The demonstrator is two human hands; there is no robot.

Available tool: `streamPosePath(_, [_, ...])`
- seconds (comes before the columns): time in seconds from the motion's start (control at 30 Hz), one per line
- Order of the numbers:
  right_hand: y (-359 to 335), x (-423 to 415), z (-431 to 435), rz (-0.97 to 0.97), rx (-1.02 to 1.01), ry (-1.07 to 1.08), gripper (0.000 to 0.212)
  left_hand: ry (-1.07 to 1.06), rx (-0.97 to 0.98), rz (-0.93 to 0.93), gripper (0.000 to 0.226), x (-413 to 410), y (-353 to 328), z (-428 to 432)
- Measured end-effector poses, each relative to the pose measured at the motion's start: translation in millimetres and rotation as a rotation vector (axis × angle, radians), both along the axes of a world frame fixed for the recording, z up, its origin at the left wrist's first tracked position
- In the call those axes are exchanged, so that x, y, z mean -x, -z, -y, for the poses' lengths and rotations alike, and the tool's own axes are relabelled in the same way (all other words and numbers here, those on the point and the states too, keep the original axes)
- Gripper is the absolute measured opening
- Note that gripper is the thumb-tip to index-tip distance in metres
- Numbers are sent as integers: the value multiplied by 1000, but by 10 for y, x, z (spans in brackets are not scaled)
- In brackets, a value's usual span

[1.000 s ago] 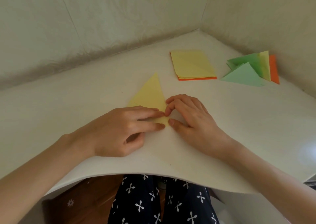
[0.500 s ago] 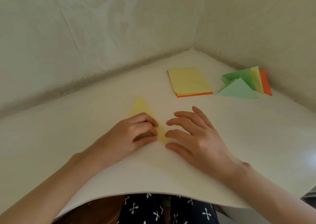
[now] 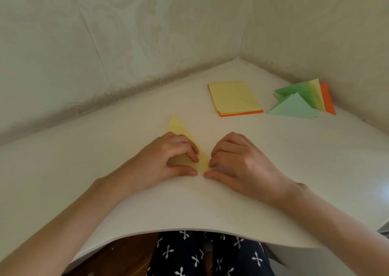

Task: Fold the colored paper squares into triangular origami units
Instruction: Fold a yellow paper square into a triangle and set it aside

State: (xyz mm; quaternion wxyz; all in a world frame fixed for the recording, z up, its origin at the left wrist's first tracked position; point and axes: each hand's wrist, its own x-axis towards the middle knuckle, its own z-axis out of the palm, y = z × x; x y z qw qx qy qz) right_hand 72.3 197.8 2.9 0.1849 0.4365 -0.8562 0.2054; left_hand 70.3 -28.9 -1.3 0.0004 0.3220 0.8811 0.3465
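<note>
White counter [image 3: 126, 202] is filling the corner of this room, its curved near edge sitting over the person's lap, where dark cloth [image 3: 200, 254] with small white crosses is showing. Just past that edge both hands are working close together, so the fold is being pinned from two sides. The left hand [image 3: 166, 160] is arching over the yellow paper [image 3: 179, 126], curled fingertips bearing down on the sheet and thumb lying along its near edge. That grip is closed on the paper, apparently to stop the layers sliding. The right hand [image 3: 237, 160] is meeting it at the paper's right corner, fingers curled and thumb just nearer, seemingly pinching that corner to sharpen a crease, though the exact contact is hiding behind the knuckles. The paper is lying as a narrow triangle, its point sticking out beyond the left hand toward the wall, so I am judging this unit partway folded.

Farther back, well apart from the hands, a stack of squares [image 3: 233, 96] is waiting, yellow on top and orange beneath, handy for the next pick. Beyond it to the right, finished triangles [image 3: 294, 107] in green, yellow and orange are lying fanned close to the wall, out of the working area. Pale patterned walls [image 3: 147, 33] are closing in behind.
</note>
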Motion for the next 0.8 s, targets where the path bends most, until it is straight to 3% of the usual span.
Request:
streamPosePath(0.37, [27, -16, 60, 173, 65, 60, 27, -12, -51, -44, 19, 15, 11, -47])
streamPosePath(0.47, [-5, -14, 50, 289, 111, 200, 33, -103, -208, 40, 3, -2, -40, -42])
streamPosePath(0.57, [-9, -10, 57, 348, 84, 264, 28, -447, -384, -64, 18, 38, -85, 37])
streamPosePath(0.63, [-29, -11, 70, 389, 85, 275, 22, -660, -387, 34, 44, 93, -95, 128])
streamPosePath(0.7, [-49, -15, 73, 431, 84, 287, 23, -673, -382, 203, 67, 121, -96, 171])
streamPosePath(0.8, [-56, -7, 77, 448, 67, 292, 28, -571, -404, 275, 61, 124, -84, 104])
